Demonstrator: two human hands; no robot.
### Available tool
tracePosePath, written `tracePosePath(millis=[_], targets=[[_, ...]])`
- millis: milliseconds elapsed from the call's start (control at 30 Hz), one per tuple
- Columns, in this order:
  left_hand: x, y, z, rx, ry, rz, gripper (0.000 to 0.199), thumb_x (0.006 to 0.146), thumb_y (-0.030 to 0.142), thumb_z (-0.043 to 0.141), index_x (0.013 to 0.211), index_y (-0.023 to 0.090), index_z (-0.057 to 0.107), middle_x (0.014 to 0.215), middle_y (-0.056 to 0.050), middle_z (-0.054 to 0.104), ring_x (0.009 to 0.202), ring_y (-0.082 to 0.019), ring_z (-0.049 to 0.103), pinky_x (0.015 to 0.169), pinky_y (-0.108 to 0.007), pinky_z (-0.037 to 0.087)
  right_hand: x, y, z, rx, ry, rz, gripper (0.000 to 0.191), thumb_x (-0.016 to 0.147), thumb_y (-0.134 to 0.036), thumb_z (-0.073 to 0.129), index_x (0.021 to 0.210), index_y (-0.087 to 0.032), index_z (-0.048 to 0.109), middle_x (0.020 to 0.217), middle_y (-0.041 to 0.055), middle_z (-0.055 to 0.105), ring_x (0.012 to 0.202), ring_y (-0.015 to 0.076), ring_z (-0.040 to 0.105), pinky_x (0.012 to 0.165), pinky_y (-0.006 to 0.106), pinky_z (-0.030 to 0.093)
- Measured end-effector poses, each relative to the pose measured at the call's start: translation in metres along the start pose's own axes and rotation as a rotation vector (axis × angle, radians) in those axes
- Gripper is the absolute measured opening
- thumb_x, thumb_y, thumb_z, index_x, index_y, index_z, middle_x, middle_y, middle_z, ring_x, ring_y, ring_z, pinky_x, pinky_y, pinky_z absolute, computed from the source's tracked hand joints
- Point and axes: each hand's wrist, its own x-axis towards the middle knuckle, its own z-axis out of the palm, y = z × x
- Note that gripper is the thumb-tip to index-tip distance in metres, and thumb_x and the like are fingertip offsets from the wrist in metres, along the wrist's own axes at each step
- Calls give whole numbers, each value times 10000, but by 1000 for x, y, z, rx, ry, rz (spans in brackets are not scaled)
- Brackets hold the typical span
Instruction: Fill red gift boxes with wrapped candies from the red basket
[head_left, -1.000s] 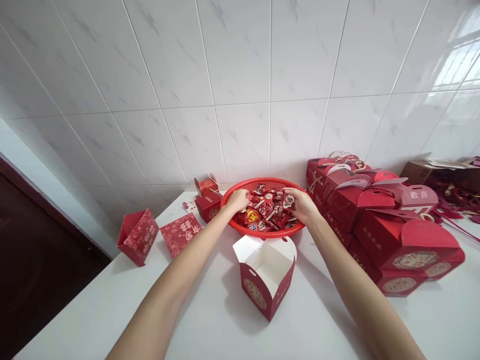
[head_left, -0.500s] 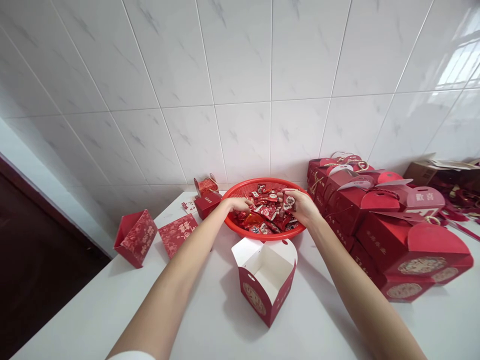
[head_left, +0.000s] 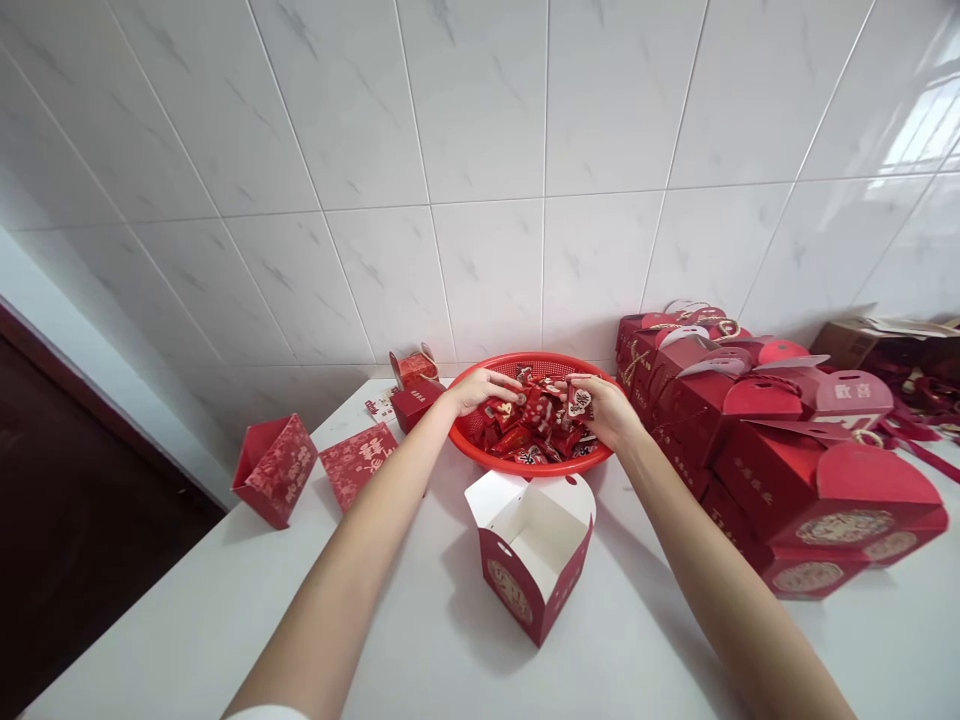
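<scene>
A red plastic basket (head_left: 480, 458) full of red-wrapped candies (head_left: 536, 420) stands near the wall. My left hand (head_left: 484, 391) is over the basket's left part, fingers bent above the candies; what it holds, if anything, is too small to tell. At the right side of the basket, my right hand (head_left: 600, 408) is closed on a red candy with white print (head_left: 579, 401). In front of the basket is an open red box (head_left: 534, 560) with a white inside, its flaps up and nothing visible in it.
Stacked red boxes (head_left: 787, 480) fill the right side. Behind them lies a brown carton (head_left: 847, 342) with dark red ribbons (head_left: 930, 390). On the left are a folded red box (head_left: 276, 470), a flat red card (head_left: 356, 462) and a small red box (head_left: 416, 403) by the tiled wall.
My left hand has lifted a little from among the candies and its fingers have spread somewhat. Some candies in the basket have shifted. My right hand still holds its candy.
</scene>
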Motion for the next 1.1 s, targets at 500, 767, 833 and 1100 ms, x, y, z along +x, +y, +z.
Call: tracePosePath(millis=[500,767,833,1100], targets=[[-17,15,19,-181,-44,89,269,628,373,852,714,152,727,790,-41,743,832,-195,687,909,-360,524,0,-1,2,-6,21,58,96,661,-199,718,748,-230,691,810,21,761,780,211,700,537,266,489],[-23,25,39,-76,-139,104,247,708,343,810,820,147,710,850,-40,730,863,-179,683,924,-348,521,-5,0,4,-85,-52,61,187,582,-239,816,755,-211,749,710,-10,706,623,134,590,503,232,428],[-19,24,37,45,-84,106,219,793,337,726,926,165,707,939,-55,744,911,-181,693,917,-336,526,-4,0,3,-87,-48,42,212,567,-256,836,754,-207,749,701,-13,697,620,128,586,503,228,435],[0,-5,5,531,0,-140,84,588,155,758,657,186,721,735,-28,729,794,-215,658,726,-263,485,4,6,-4,-91,7,-26,236,597,-321,840,789,-236,731,744,-9,712,700,175,637,510,259,461]])
